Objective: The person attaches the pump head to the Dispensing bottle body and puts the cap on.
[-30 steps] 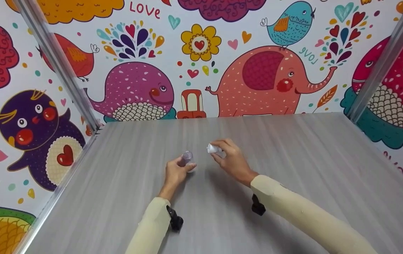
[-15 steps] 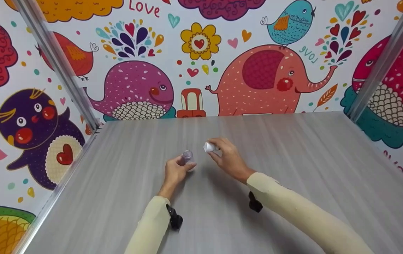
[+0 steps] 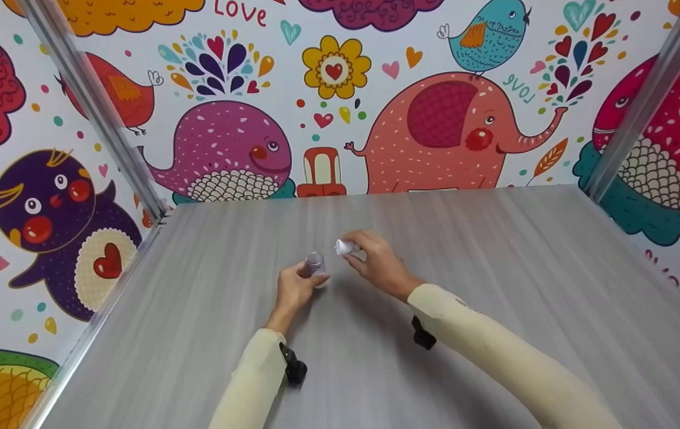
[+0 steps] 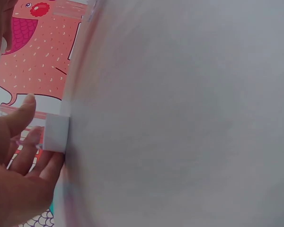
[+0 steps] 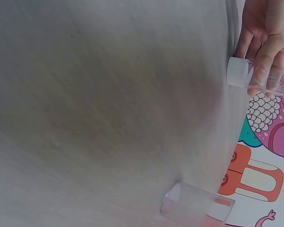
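Note:
My left hand (image 3: pixel 295 289) grips a small clear bottle (image 3: pixel 316 262) around its body, mouth upward. Its white base (image 4: pixel 56 132) is down at the tabletop. Just to the right and slightly higher in the head view, my right hand (image 3: pixel 380 266) pinches a small white cap (image 3: pixel 344 246) between thumb and fingers. The cap lies on its side, one end facing the bottle, with a short gap between them. A clear, open-ended cylinder (image 5: pixel 196 205) appears near the right hand's fingers in the right wrist view; in the head view it is hidden.
Both hands work over the middle of a grey wood-grain table (image 3: pixel 226 357). Behind it stands a printed cartoon wall (image 3: pixel 328 119), with metal posts (image 3: pixel 637 113) at the corners. Black wrist cameras (image 3: pixel 295 366) hang beneath the sleeves.
My right hand has moved left with the white cap, narrowing the gap to the bottle. The left hand has held the bottle almost still.

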`<state>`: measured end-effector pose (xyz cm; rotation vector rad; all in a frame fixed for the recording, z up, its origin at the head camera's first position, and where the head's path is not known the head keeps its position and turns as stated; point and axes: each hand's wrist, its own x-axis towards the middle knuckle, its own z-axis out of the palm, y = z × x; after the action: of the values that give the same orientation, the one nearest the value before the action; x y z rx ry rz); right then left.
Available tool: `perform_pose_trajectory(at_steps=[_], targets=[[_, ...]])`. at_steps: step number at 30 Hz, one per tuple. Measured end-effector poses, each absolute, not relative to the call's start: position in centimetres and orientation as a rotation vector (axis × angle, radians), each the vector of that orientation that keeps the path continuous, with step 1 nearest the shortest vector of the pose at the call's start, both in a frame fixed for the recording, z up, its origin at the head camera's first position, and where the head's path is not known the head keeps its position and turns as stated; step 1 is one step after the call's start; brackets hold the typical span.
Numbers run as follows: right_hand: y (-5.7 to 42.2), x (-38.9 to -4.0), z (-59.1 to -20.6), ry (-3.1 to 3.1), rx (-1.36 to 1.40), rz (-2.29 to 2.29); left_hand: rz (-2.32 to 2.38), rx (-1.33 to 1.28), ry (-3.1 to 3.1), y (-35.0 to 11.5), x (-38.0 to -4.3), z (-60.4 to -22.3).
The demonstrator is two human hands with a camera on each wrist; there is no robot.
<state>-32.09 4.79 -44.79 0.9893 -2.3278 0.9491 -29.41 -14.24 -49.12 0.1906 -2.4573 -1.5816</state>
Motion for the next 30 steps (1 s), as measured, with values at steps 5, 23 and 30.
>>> perform_pose_trajectory(at_steps=[5, 23, 30], targets=[[4.4, -32.3, -44.6, -2.382, 1.007, 0.921, -1.578, 0.194, -2.46, -14.3, -29.4, -49.2], [3.3, -32.4, -43.8, -2.401, 1.07, 0.838, -1.577, 0.172, -2.46, -14.3, -29.5, -49.1], [2.6, -32.6, -43.2, -2.432, 1.112, 0.795, -1.584, 0.184, -2.463, -14.4, -29.5, -49.0]])
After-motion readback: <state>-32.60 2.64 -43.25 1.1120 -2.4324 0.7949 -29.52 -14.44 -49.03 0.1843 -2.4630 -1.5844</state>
